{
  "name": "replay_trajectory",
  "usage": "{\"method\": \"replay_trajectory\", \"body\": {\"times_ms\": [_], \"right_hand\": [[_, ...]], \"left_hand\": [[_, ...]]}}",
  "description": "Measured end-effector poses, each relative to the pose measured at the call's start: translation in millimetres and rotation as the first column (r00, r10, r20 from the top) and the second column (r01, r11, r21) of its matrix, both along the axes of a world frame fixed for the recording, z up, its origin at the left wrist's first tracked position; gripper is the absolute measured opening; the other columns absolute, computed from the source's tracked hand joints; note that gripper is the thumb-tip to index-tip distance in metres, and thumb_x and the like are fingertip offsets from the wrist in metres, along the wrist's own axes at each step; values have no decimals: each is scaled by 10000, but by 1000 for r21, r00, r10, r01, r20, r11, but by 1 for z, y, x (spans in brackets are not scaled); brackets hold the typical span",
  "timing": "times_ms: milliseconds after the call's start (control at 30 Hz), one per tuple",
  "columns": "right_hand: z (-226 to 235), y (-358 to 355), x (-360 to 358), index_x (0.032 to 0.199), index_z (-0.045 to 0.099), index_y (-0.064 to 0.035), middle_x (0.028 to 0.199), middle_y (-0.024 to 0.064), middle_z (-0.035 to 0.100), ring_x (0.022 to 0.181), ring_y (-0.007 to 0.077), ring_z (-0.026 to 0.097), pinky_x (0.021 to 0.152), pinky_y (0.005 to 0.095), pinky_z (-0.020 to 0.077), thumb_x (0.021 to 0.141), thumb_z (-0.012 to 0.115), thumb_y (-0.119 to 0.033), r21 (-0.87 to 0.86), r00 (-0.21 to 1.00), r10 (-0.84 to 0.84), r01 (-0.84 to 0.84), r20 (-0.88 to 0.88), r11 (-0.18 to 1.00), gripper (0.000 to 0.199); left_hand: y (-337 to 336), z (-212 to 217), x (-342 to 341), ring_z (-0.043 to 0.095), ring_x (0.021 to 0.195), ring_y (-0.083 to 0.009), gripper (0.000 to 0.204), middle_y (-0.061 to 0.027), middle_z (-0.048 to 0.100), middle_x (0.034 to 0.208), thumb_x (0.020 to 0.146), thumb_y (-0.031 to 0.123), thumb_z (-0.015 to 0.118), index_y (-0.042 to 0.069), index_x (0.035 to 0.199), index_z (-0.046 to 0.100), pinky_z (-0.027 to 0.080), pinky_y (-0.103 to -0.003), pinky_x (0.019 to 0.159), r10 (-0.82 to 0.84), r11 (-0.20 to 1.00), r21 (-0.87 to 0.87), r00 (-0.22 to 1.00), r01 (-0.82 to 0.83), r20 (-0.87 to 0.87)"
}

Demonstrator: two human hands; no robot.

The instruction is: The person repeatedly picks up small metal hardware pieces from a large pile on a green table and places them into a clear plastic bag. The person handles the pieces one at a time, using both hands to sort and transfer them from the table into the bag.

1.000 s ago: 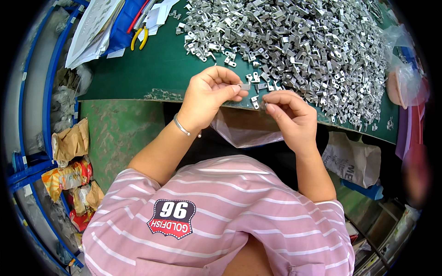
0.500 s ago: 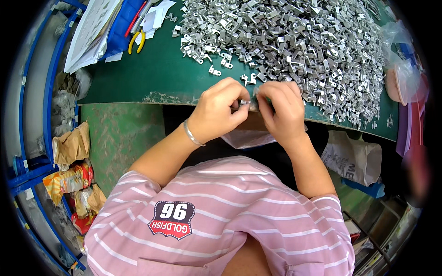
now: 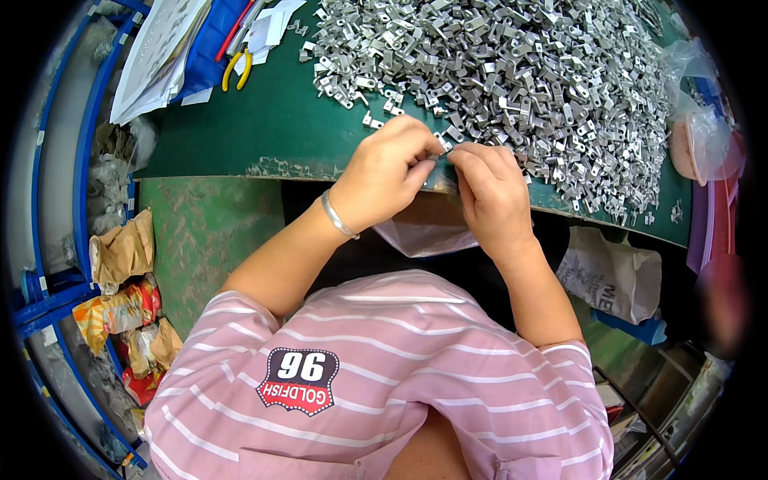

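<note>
My left hand (image 3: 388, 172), with a silver bangle at its wrist, is over the front edge of the green table. Its index finger and thumb are closed at a small silver metal bracket (image 3: 445, 143), part of which shows beyond the fingertips. Close by on the right is my right hand (image 3: 496, 188), its fingers curled in a pinch just beside that bracket. What lies within the right pinch is hidden. A few loose brackets (image 3: 372, 121) lie on the table beyond my left hand, near a large heap of similar brackets (image 3: 512, 88).
Yellow-handled pliers (image 3: 238, 70) and a blue bin (image 3: 210, 56) with papers are at the far left. A plastic-lined box (image 3: 428, 232) sits below the table edge. A white sack (image 3: 612, 272) stands at right. Blue shelving (image 3: 84, 176) runs along the left.
My left hand has moved slightly forward over the table. The metal part seen earlier in its fingers no longer shows there; a bracket by the table edge has shifted slightly at its fingertips.
</note>
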State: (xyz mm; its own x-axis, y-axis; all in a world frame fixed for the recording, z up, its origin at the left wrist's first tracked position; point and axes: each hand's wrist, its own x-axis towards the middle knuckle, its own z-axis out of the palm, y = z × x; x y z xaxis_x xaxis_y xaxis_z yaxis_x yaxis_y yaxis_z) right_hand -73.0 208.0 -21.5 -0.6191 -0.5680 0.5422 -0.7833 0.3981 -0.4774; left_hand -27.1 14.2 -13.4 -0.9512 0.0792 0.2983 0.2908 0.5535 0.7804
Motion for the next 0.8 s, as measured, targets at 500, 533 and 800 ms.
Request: {"method": "replay_trajectory", "body": {"times_ms": [500,533,800], "right_hand": [[0,5,16,1000,667,21,1009,79,679,880,113,668,753,233,562,882,709,82,-594,726,242,276,644,756,140],[4,8,18,1004,664,18,1003,82,679,875,118,671,738,233,556,873,715,79,-599,668,292,289,685,747,153],[14,16,9,1060,657,-10,1010,118,695,870,241,681,734,317,519,820,741,27,-134,965,-85,121,248,984,257]], "left_hand": [[-7,-2,16,692,1039,-221,295,-112,650,1105,898,-95,695,-51,1178,615,576,-340,910,-274,617,786,942,19,192],[-12,0,16,688,1010,-206,264,-111,654,1094,891,-81,707,-42,1142,639,573,-328,886,-315,714,692,932,107,181],[4,2,0,659,853,-228,239,-115,626,1102,825,4,759,33,1058,716,524,-323,708,-25,995,-99,992,13,-121]]}}
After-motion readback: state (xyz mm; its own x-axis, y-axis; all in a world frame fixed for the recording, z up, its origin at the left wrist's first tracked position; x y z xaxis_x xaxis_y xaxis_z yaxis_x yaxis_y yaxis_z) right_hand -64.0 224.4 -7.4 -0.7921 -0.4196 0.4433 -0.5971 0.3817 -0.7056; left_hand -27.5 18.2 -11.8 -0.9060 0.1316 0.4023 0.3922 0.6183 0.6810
